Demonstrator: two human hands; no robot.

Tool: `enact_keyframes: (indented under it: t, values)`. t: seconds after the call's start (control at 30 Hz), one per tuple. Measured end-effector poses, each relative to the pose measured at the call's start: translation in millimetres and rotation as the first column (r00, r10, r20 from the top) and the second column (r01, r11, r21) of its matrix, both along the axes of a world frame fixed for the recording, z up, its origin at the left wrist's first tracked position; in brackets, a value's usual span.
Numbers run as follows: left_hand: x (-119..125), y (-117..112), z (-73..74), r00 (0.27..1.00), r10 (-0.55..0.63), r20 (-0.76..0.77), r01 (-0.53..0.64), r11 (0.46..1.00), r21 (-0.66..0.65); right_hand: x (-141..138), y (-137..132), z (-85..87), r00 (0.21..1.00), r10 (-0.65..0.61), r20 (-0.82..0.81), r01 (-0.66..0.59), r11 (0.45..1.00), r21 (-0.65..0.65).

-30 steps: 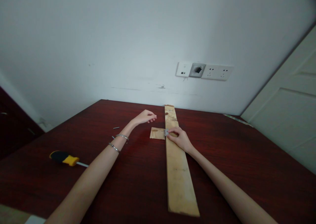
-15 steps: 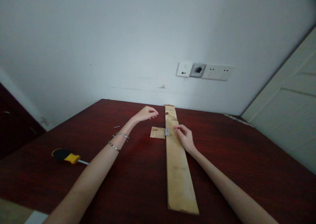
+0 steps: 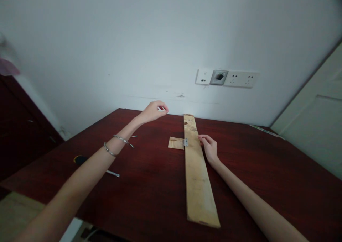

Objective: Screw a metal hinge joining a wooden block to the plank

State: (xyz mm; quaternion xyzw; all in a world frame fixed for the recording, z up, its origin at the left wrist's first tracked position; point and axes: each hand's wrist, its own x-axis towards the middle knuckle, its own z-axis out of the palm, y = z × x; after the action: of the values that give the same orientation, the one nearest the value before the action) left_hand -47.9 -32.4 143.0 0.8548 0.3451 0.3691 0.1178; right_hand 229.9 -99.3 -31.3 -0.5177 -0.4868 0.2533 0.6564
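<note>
My left hand (image 3: 154,111) is raised over the table's far side, thumb and fingertips pinched together; whatever they hold is too small to make out. Two silver bracelets circle that wrist. A long wooden board (image 3: 196,178) lies lengthwise on the table. By its right edge is my right hand (image 3: 210,148), fingers bent and closed, fingertips at the board; anything in them is hidden. A small metal hinge (image 3: 186,142) sits at the board's left edge, beside a short wood piece (image 3: 175,143). The screwdriver (image 3: 112,173) lies partly hidden under my left forearm.
Small metal pieces (image 3: 131,146) lie near my left wrist on the dark red table (image 3: 149,192). Behind the table stands a white wall with a socket panel (image 3: 240,79). A thin strip (image 3: 267,131) lies at the far right edge, near a pale door (image 3: 320,128).
My left hand has risen up and away from the hinge, toward the wall. My right hand has shifted from over the board to its right edge. The view has turned slightly left.
</note>
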Motion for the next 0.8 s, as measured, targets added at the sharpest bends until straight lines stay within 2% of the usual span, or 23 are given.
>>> enact_keyframes:
  t: [0.07, 0.23, 0.33, 0.43, 0.53, 0.63, 0.8]
  values:
    - [-20, 13, -10.7, 0.991, 0.044, -0.128, -0.046, 0.999, -0.014, 1, 1, -0.8, 1.000, -0.008, -0.019, 0.008, 1.000, -0.006]
    - [-82, 39, -40.6, 0.933, 0.115, -0.342, -0.196, 0.957, -0.213, 1, 1, -0.6, 1.000, -0.003, -0.023, 0.003, 1.000, -0.017]
    - [-117, 46, -60.5, 0.883, 0.147, -0.445, -0.271, 0.935, -0.228, 1, -1, 0.4, 1.000, 0.011, -0.004, -0.012, 0.999, -0.034]
    - [-144, 45, -77.3, 0.822, 0.129, -0.554, -0.319, 0.911, -0.261, 1, -3, 1.1, 0.999, 0.031, 0.019, -0.030, 0.999, -0.045]
    - [-157, 37, -87.5, 0.772, 0.067, -0.632, -0.321, 0.899, -0.297, 1, -3, 1.6, 0.998, 0.043, 0.038, -0.041, 0.998, -0.051]
    - [-158, 31, -93.3, 0.718, 0.031, -0.695, -0.326, 0.898, -0.296, 1, -3, 2.3, 0.998, 0.045, 0.051, -0.042, 0.997, -0.057]
    - [-149, 30, -100.2, 0.652, 0.094, -0.752, -0.370, 0.906, -0.207, -1, -6, 5.2, 0.997, 0.041, 0.071, -0.037, 0.997, -0.068]
